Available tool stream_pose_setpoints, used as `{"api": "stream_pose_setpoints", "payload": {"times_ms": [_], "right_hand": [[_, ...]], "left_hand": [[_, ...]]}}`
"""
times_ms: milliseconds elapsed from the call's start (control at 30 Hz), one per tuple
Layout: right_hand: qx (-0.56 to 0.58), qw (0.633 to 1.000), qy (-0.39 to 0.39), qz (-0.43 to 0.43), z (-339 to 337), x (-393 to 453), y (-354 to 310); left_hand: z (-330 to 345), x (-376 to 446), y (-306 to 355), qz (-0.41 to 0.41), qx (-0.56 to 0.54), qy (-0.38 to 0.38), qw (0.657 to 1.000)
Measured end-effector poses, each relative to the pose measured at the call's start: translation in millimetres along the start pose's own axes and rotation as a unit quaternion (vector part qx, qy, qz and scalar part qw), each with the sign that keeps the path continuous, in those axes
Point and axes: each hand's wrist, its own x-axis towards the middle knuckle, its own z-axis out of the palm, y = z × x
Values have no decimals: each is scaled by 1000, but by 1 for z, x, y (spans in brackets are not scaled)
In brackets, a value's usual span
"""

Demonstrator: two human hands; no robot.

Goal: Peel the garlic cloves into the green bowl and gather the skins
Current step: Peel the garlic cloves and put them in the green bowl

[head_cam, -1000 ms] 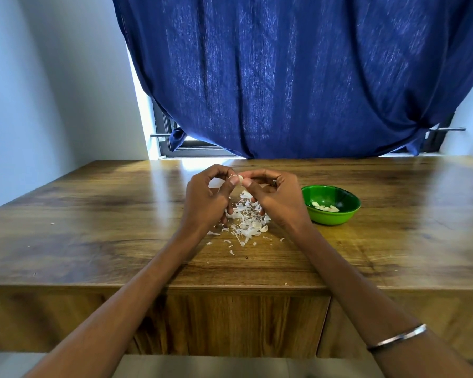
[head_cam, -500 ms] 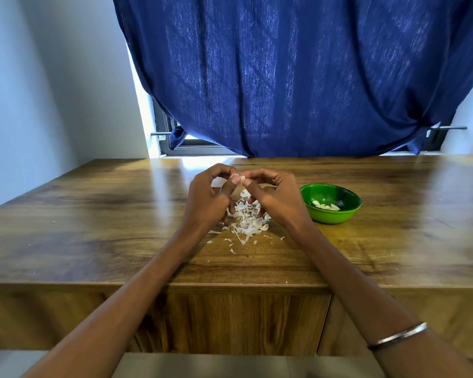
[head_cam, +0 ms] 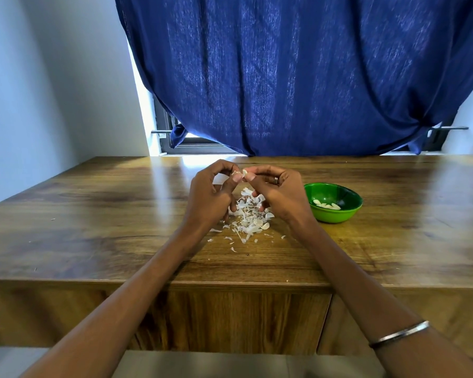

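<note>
The garlic clove (head_cam: 240,173) stays pinched between the left hand (head_cam: 210,196) and right hand (head_cam: 280,193), above the skin pile (head_cam: 248,218); nothing has visibly shifted. The green bowl (head_cam: 339,214) of peeled cloves (head_cam: 327,204) sits to the right.

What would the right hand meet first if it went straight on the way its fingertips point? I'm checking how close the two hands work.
The garlic clove pinched between both hands, then the left hand just beyond it. Depth is hard to judge.
</note>
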Motion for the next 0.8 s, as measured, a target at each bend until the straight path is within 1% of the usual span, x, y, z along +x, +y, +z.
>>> {"api": "stream_pose_setpoints", "payload": {"times_ms": [167,333,533,600,733,800], "right_hand": [[14,1000,6,12,-2,0,1],[51,997,10,48,-2,1,0],[75,995,2,61,-3,0,-1],[96,993,2,71,-3,0,-1],[103,991,16,82,-4,1,-1],[107,990,29,87,-4,2,-1]], "left_hand": [[0,0,1,7,-5,-6,1000],[0,-1,1,7,-8,-7,1000],[0,-1,-1,5,-10,0,1000],[0,-2,-1,5,-13,11,1000],[-1,3,-5,23,0,54,998],[-1,4,-6,29,4,60,998]]}}
